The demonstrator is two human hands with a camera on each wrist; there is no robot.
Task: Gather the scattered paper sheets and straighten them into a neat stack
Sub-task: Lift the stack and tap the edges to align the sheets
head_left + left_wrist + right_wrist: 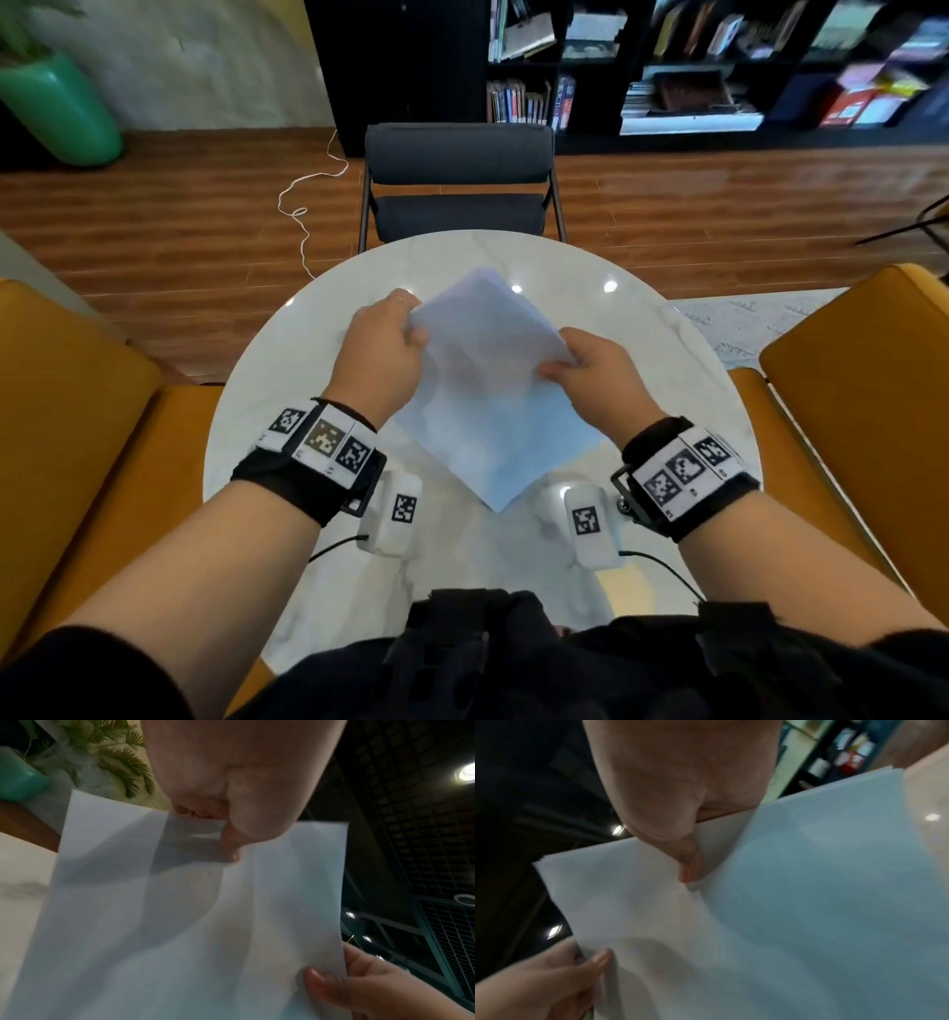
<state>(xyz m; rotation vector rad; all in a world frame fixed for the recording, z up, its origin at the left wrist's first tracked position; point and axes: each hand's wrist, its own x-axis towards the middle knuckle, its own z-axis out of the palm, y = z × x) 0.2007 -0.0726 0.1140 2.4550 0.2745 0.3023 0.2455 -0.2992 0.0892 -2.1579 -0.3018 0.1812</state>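
Note:
A bundle of white paper sheets (482, 385) is held tilted above the round marble table (318, 591), one corner pointing down toward me. My left hand (395, 329) grips its upper left edge, thumb on the near face and fingers behind. My right hand (580, 367) pinches the right edge the same way. In the left wrist view the sheets (180, 923) fill the frame, my left thumb (231, 843) lies on them and the right hand (359, 983) holds the far edge. In the right wrist view the sheets (731, 923) show slightly offset edges under my right thumb (687, 862); the left hand (552, 977) holds the other side.
A dark grey chair (457, 185) stands at the table's far side. Orange seats (67, 411) flank the table on the left and on the right (862, 390). Behind are a bookshelf (719, 61) and a green planter (61, 108). A white cable (303, 205) lies on the wooden floor.

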